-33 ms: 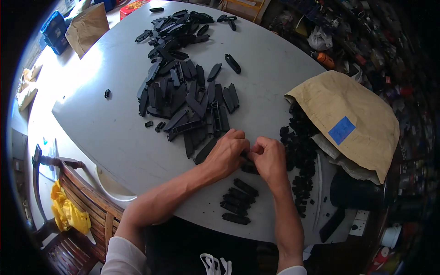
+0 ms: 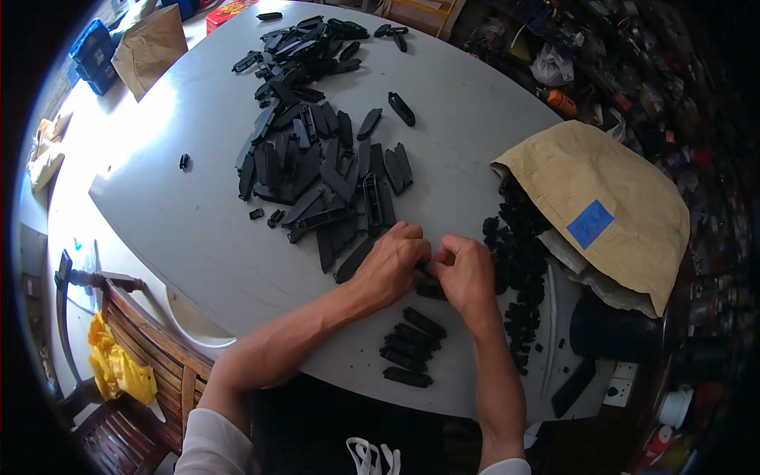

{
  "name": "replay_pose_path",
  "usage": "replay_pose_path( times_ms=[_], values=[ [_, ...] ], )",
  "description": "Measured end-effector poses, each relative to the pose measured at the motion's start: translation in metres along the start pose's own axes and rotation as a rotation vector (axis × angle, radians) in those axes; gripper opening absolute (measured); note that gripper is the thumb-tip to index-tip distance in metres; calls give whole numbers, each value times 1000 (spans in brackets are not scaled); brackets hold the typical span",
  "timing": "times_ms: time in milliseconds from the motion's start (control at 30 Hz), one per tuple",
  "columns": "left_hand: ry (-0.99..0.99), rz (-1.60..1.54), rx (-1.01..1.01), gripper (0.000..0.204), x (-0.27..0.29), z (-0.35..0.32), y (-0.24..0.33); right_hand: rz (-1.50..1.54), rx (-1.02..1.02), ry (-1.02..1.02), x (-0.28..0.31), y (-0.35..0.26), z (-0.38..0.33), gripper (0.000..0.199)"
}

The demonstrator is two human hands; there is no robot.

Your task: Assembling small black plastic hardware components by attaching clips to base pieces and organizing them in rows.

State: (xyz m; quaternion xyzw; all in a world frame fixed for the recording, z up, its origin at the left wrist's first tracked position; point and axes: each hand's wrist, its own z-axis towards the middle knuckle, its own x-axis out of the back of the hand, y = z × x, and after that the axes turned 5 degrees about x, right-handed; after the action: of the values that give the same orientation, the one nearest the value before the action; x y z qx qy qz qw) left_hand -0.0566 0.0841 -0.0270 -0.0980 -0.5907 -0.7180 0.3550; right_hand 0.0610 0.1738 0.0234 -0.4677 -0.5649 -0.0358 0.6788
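My left hand (image 2: 396, 263) and my right hand (image 2: 463, 273) meet at the near middle of the table, both with fingers curled in. A dark plastic piece (image 2: 431, 292) shows below the fingers, between the two hands. The left fingers close around a black part, mostly hidden by the hand. Thumb and forefinger of the right hand are pinched together against it; whatever they grip is too small to make out. Just below lies a short stack of long black plastic pieces (image 2: 412, 342). Beyond the left hand spreads a large heap of similar black pieces (image 2: 305, 158).
To the right, a brown paper bag (image 2: 609, 206) lies with small black parts (image 2: 518, 261) spilling out along the grey table (image 2: 174, 229). Another paper bag (image 2: 150, 51) stands past the far left edge. A wooden chair (image 2: 150, 348) with a yellow bag (image 2: 119, 360) is at lower left.
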Motion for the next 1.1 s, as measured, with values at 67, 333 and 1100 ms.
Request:
replay_pose_path(
  times_ms=[67,333,1100],
  values=[
    [23,-5,6,20,-1,0,1,-108,14,-12,4,0,0,24],
    [-2,-29,5,20,2,4,1,-77,-38,-166,13,11,9,29],
    [-67,66,29,25,2,0,8,-272,166,272,18,49,-9,10]
  ],
)
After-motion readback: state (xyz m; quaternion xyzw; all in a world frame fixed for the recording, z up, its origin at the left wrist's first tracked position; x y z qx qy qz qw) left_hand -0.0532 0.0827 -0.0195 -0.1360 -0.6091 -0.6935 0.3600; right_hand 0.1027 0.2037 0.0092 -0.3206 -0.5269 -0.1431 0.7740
